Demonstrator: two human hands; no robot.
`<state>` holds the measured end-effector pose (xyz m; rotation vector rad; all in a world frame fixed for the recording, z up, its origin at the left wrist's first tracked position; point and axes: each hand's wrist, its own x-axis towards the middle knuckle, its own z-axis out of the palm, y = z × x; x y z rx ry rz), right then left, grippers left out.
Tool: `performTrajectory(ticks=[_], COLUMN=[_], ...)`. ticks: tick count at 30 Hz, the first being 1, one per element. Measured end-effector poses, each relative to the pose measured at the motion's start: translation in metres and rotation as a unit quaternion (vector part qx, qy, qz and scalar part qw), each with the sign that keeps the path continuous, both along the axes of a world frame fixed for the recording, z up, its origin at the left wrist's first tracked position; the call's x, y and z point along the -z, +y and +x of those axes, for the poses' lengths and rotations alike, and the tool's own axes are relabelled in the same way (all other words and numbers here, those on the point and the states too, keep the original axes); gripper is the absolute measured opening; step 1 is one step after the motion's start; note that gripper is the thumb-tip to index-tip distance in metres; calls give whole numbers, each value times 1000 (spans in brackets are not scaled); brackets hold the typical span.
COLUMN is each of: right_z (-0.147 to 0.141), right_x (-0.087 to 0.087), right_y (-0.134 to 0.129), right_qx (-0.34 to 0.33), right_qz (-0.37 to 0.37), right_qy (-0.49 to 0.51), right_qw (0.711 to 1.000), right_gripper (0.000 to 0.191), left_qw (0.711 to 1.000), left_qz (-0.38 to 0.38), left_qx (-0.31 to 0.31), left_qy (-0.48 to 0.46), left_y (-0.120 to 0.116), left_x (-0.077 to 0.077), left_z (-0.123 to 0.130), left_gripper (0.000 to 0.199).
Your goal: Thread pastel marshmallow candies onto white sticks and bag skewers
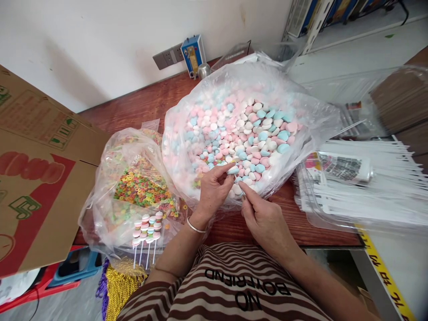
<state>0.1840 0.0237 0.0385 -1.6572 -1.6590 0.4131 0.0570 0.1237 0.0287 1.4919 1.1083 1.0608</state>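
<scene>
My left hand [216, 187], with a bracelet at the wrist, pinches a pale blue and white candy [233, 170] over the front edge of a large clear bag [187, 111] of pink, white and blue candies. Just to the right, my right hand [262, 216] has its thumb and index finger pressed together near the candies; what they hold, if anything, is too small to tell. Left of the big bag is a clear bag [103, 178] of small colourful rings. Several candy skewers [147, 229] on white sticks lie on its front part.
A plastic tray [310, 218] of white sticks [377, 187] stands on the right. A cardboard box [40, 178] rises at the left. Behind the bags are a blue device [193, 55] and a metal cup [203, 70]. The red-brown table's front edge runs close to my body.
</scene>
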Motion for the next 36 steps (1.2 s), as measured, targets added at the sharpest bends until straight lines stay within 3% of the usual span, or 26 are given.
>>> performTrajectory(ticks=[6,10,13,15,18,20,24,29,36], right_z=[0,4,7,9,13,15,20,23,28], right_x=[4,13,22,25,27,27,29,33,38], right_y=[5,13,19,22,24,23,21,21,22], right_qx=[5,45,56,50,47,47,36,24,8], right_qz=[13,0,-20,-32,-48,-59,-77,-88,-100], right_qy=[6,38,147,259,383,411,418,418,410], right_qw=[1000,998,987,964,921,909,904,904,907], right_gripper=[42,26,14,15,21,23,25,24,24], left_qw=[996,991,989,991,989,972,906,817,793], left_qz=[68,94,86,63,88,146,211,243,240], left_qx=[21,51,78,81,20,-19,21,51,26], left_qy=[49,80,95,90,115,184,366,520,560], left_y=[-5,-19,-25,-18,10,35,74,87,81], left_x=[-4,-3,-1,-1,0,2,3,0,-16], left_z=[2,6,5,0,-14,-24,-37,-43,-64], left_gripper=[32,32,40,50,46,33,30,22,31])
